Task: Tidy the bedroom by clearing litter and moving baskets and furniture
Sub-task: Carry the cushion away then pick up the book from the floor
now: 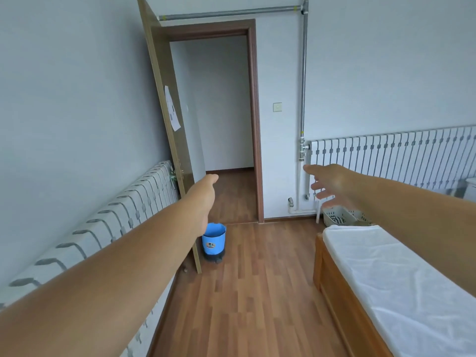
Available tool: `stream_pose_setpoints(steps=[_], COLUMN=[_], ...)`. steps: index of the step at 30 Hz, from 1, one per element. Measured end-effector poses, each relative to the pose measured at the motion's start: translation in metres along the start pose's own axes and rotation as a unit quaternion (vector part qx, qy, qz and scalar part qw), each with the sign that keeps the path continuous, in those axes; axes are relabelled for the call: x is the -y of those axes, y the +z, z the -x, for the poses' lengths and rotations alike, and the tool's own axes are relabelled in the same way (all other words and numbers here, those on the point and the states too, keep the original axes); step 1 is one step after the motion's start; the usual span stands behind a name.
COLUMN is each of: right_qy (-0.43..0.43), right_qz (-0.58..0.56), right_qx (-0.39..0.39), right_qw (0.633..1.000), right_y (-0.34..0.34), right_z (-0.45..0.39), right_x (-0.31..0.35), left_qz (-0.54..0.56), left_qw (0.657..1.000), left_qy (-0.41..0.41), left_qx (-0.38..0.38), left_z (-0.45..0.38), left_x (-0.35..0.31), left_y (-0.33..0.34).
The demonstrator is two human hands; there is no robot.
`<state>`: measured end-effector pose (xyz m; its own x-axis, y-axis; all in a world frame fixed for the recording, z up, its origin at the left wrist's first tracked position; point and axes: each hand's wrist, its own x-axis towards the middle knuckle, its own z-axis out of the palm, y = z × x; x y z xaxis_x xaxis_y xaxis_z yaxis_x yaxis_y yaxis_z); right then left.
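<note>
Both empty hands (pixel 203 202) (pixel 332 184) outstretched toward blue bin (pixel 213 240).

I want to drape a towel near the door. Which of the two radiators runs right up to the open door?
The left-wall radiator: its far end meets the open door. The other radiator runs above the bed.

The wooden floor (pixel 257 292) is open in the middle; a small blue bin (pixel 213 240) stands far left by the open brown door (pixel 177 155), a white-sheeted wooden bed (pixel 386 279) fills the right
</note>
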<state>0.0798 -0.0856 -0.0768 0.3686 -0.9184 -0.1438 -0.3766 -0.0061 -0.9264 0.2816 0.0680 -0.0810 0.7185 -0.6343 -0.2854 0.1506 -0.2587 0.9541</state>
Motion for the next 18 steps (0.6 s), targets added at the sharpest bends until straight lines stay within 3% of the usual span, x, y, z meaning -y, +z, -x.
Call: stream_pose_setpoints(steps=[11, 18], right_qy=[-0.002, 0.026], right_qz=[-0.026, -0.112], right_qx=[0.027, -0.002], right_qw=[0.999, 0.993], right_y=[-0.024, -0.041], right_z=[-0.185, -0.276], right_x=[0.032, 0.047], left_qz=[0.018, 0.015], left_qw=[0.999, 1.000], left_qy=[0.028, 0.013], left_qx=[-0.015, -0.003], left_z=[-0.142, -0.224], left_x=[-0.072, -0.091], left_y=[0.125, 0.195])
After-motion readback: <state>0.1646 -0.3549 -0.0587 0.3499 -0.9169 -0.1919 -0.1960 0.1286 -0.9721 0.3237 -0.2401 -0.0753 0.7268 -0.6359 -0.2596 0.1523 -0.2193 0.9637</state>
